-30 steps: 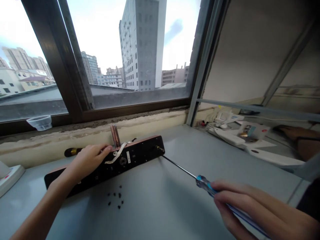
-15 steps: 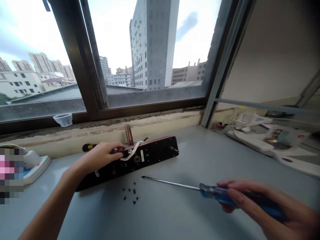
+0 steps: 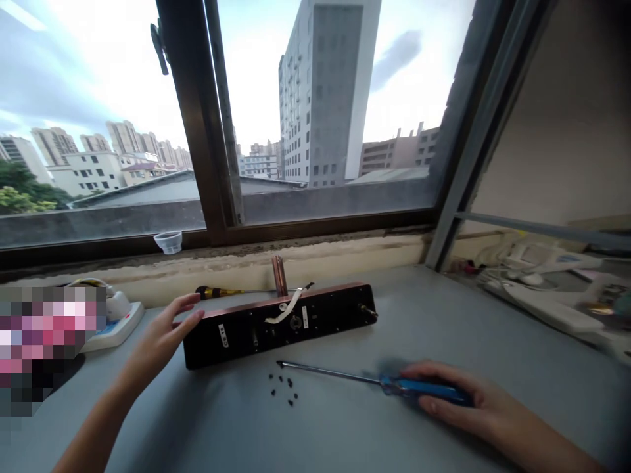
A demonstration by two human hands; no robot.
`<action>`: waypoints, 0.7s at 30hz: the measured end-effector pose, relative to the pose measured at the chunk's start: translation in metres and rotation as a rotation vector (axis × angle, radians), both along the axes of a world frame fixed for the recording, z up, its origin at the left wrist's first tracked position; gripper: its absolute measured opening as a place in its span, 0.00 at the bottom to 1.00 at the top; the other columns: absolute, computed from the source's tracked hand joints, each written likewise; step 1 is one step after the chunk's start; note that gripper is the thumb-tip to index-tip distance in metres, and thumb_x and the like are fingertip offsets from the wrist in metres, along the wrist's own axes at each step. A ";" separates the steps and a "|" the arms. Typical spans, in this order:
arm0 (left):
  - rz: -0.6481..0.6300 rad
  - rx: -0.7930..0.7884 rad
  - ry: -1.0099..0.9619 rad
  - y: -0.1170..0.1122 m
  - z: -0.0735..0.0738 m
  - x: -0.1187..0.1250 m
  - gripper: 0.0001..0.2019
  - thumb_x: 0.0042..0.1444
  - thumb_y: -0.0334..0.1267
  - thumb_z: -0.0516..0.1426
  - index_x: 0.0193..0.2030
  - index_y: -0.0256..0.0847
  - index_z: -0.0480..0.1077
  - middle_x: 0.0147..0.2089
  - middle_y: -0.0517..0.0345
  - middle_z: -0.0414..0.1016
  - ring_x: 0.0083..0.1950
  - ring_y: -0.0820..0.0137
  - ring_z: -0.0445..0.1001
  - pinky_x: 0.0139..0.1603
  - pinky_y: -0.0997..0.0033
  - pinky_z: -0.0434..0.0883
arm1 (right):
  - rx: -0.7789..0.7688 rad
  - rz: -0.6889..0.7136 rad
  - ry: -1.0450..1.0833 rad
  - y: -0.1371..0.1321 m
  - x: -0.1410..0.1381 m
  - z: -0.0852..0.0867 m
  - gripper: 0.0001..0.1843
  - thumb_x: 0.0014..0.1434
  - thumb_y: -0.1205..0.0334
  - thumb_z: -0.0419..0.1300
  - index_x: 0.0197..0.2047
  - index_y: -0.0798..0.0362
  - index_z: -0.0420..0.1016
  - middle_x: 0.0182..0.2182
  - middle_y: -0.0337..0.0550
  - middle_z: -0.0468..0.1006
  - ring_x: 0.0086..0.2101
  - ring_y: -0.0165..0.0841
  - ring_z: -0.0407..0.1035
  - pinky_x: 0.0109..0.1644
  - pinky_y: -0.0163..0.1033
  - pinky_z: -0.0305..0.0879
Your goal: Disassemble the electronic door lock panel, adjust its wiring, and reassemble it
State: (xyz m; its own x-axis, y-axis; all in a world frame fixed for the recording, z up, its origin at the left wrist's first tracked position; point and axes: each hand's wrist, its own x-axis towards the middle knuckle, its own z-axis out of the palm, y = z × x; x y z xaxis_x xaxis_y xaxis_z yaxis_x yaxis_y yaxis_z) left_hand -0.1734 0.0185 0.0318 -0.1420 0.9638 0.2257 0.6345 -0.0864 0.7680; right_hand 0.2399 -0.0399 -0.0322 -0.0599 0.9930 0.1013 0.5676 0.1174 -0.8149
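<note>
A long dark door-lock panel (image 3: 276,325) with a copper edge lies on the grey table (image 3: 345,427), a copper spindle standing up from it. My left hand (image 3: 165,335) hovers open at the panel's left end, fingers spread, barely touching it. My right hand (image 3: 458,404) rests on the blue handle of a long screwdriver (image 3: 374,381), which lies flat on the table in front of the panel, its tip pointing left. Several small black screws (image 3: 283,387) lie loose just below the tip.
A yellow-handled screwdriver (image 3: 217,292) lies behind the panel by the sill. A clear plastic cup (image 3: 169,242) sits on the window ledge. A white device (image 3: 116,322) is at the left, and white equipment with cables (image 3: 537,289) at the right.
My right hand pulled the screwdriver off the panel's right end and laid it flat on the table. My left hand slid from the panel's middle to its left end and opened.
</note>
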 end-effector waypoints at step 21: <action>-0.075 -0.259 -0.753 0.002 -0.043 -0.012 0.28 0.40 0.50 0.63 0.49 0.41 0.69 0.42 0.53 0.79 0.47 0.57 0.74 0.46 0.67 0.70 | 0.046 -0.011 0.350 0.106 -0.021 0.015 0.32 0.47 0.38 0.56 0.50 0.50 0.66 0.48 0.46 0.71 0.50 0.41 0.64 0.53 0.43 0.61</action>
State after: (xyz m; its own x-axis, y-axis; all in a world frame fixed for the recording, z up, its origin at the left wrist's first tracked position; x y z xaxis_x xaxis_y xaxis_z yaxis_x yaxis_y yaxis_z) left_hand -0.1851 0.0207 -0.0115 -0.0999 0.9855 -0.1368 -0.0626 0.1310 0.9894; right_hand 0.2185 0.0664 -0.0176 -0.0033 0.9874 0.1582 0.2561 0.1538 -0.9544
